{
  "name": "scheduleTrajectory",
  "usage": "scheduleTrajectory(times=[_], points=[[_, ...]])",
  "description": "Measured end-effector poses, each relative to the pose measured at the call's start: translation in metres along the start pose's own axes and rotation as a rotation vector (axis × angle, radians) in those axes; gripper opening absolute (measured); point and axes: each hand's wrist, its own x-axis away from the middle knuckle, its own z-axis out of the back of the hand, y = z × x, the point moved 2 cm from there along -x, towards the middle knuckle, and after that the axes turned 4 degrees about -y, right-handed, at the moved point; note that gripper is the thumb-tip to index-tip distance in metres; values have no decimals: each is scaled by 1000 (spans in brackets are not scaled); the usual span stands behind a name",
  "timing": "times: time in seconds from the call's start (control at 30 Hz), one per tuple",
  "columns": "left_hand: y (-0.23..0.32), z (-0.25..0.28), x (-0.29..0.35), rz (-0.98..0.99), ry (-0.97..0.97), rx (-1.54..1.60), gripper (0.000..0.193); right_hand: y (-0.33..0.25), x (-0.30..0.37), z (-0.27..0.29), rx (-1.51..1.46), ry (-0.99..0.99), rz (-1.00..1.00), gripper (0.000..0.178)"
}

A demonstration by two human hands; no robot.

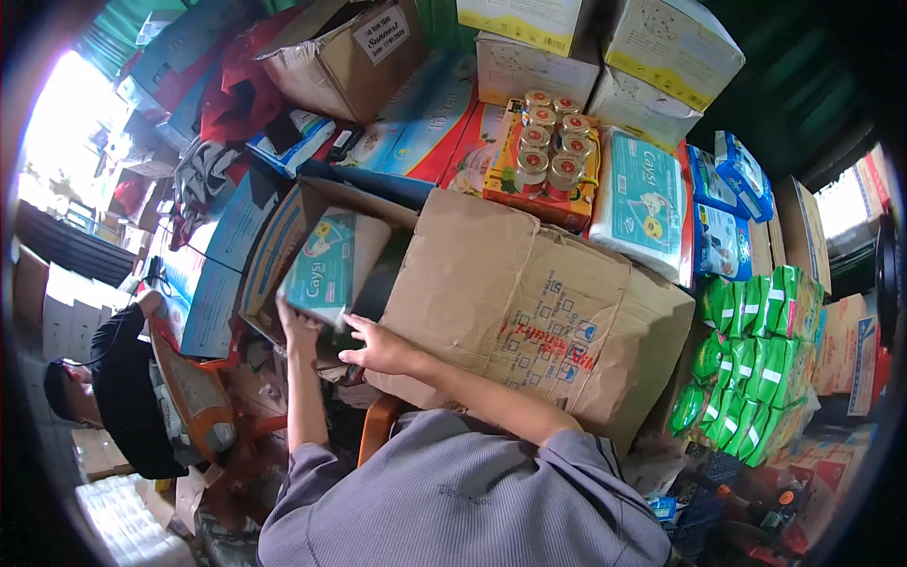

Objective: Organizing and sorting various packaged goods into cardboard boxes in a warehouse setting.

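A teal-and-white soft plastic pack (321,269) with a cartoon print is tilted over the opening of a cardboard box (255,283) left of centre. My left hand (300,326) grips its near left corner, with part of the fingers hidden at the pack's edge. Close to the near right corner is my right hand (383,348), its fingers stretched out and apart; whether the fingertips touch the pack is hard to tell. The pack's outline is slightly blurred. Beside the box lies a large flattened brown carton (529,293), under my right forearm.
Lidded glass jars (551,142) stand on an orange box behind the carton. A similar teal pack (642,198) lies right of them, then blue packs (723,241) and green packets (756,369). At left, another person (128,387) in black sits near a chair (194,383).
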Motion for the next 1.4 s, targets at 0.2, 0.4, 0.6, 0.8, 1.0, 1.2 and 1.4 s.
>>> scheduleTrajectory(times=[0.2,0.4,0.6,0.8,1.0,1.2,1.4], points=[[-45,2,-29,84,-51,-200,59,-24,44,20,-108,-92,47,55],[-19,-40,-7,-837,514,-394,70,-40,91,45,-218,-56,98,40],[-32,-87,25,-1226,-279,-1814,85,-55,127,60,-259,35,139,37],[-45,-103,-12,-1189,-153,-2319,98,-64,159,84,-182,150,145,33],[-46,-104,-20,-1043,-194,-2379,91,-48,205,106,-257,364,97,29],[-98,-71,-51,-1113,-1147,-2086,43,-31,238,116,-383,482,151,34],[-100,-55,-83,0,-1085,-2105,31,-29,256,126,-330,535,138,36]])
